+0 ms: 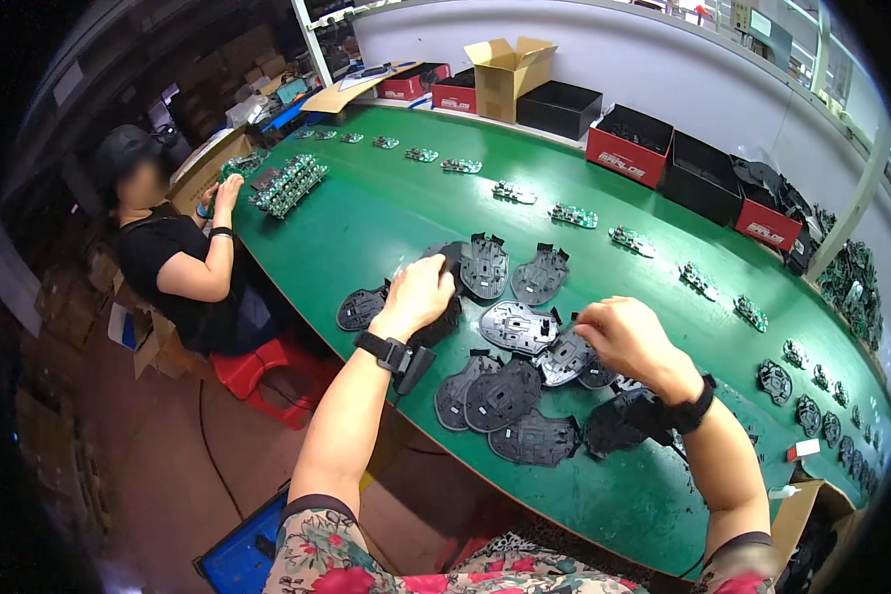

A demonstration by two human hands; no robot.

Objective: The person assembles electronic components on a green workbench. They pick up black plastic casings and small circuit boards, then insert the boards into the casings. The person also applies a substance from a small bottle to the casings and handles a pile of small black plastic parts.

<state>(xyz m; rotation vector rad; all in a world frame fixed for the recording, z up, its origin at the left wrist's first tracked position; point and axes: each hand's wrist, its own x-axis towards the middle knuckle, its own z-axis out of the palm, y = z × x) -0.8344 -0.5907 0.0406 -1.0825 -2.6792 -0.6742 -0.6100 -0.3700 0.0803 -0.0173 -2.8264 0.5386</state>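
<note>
Black plastic shells, shaped like computer mouse bases, lie in a loose cluster on the green table. My left hand (419, 295) is closed at the cluster's left side, its fingers curled over a dark shell (452, 253). More shell edges show beneath that palm. My right hand (627, 339) is closed, thumb and fingertips pinched together just above a grey-lit shell (566, 358); what they hold is hidden. Between the hands lies a lighter shell (518, 328), inner side up. Nearer me, several shells overlap, with one dark shell (503, 396) on top.
A row of green circuit boards (572, 215) runs along the table (366, 198). A block of stacked boards (289, 186) stands at the far left, near a seated person (183, 238) handling boards. Red and black boxes (630, 146) and an open carton (510, 79) line the back edge.
</note>
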